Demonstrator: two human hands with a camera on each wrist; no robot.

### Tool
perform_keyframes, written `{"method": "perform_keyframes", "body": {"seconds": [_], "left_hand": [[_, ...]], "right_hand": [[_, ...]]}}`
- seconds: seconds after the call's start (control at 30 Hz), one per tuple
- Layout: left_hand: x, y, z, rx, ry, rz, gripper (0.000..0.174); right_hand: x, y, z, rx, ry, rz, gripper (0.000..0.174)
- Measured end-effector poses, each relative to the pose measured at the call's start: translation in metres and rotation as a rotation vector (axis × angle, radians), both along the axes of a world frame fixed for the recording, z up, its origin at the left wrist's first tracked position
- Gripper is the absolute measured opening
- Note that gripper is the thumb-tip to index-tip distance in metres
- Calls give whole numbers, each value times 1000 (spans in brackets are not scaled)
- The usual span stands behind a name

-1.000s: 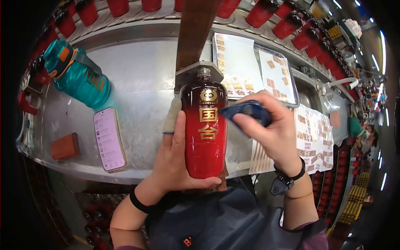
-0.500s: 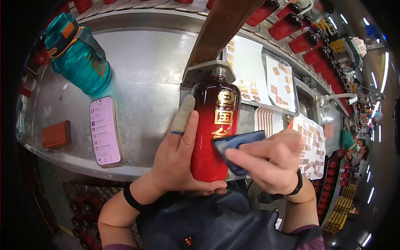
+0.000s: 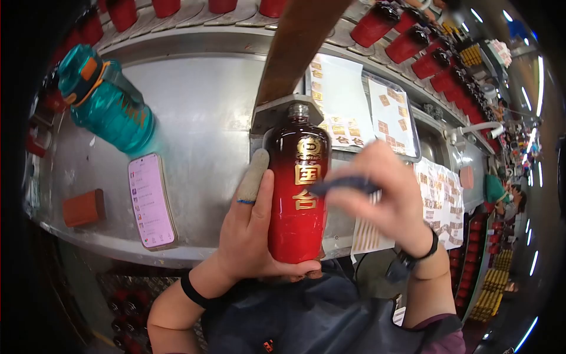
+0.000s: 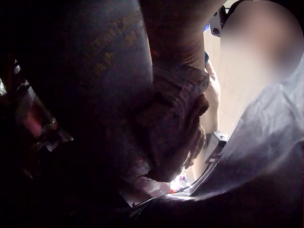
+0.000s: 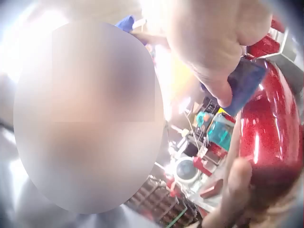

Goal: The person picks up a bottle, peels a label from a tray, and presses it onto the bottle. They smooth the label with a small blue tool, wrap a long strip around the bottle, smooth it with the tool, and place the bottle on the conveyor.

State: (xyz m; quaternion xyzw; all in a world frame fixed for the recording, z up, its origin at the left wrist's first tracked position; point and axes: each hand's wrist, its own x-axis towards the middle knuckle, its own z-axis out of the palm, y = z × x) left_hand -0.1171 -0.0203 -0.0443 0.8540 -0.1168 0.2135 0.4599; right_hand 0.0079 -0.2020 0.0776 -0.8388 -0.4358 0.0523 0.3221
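Observation:
A red glass bottle [image 3: 295, 233], dark towards its neck, lies neck-away with a gold emblem and gold characters [image 3: 306, 175] up its front. My left hand [image 3: 244, 236] grips it from the left, thumb across the base end and a beige cover [image 3: 253, 177] on one finger. Between thumb and fingers, my right hand [image 3: 389, 194] pinches a thin dark blue flat piece [image 3: 348, 184], blurred in the head view. Its tip overlaps the lower gold character; the right wrist view shows the blue piece [image 5: 247, 85] close to the bottle's side. The left wrist view is mostly dark.
A bracket [image 3: 277, 115] stands at the bottle's neck under a brown beam [image 3: 295, 47]. Left are a teal water bottle [image 3: 115, 106], a phone [image 3: 152, 200] and a brown block [image 3: 84, 207]. Sheets of gold decals [image 3: 336, 88] lie right. Red bottles [image 3: 377, 23] line the conveyor behind.
The blue piece went from beside the upper character down to the plain lower red part, then back up to the lower character. The lettering sits slightly further right on the bottle.

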Motion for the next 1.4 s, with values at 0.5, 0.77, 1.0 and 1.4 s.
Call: {"method": "perform_keyframes", "body": {"seconds": [0.5, 0.77, 1.0, 1.4], "left_hand": [[-7, -10, -20, 305, -120, 14, 122], [-1, -14, -14, -38, -66, -34, 116], [-8, -10, -25, 198, -100, 63, 137], [-9, -14, -13, 281, -266, 90, 120]], "right_hand": [[77, -161, -35, 324, 434, -615, 25], [112, -376, -36, 603, 357, -1098, 30], [99, -415, -25, 227, 562, -1158, 43], [239, -382, -62, -892, 128, -598, 36]]}}
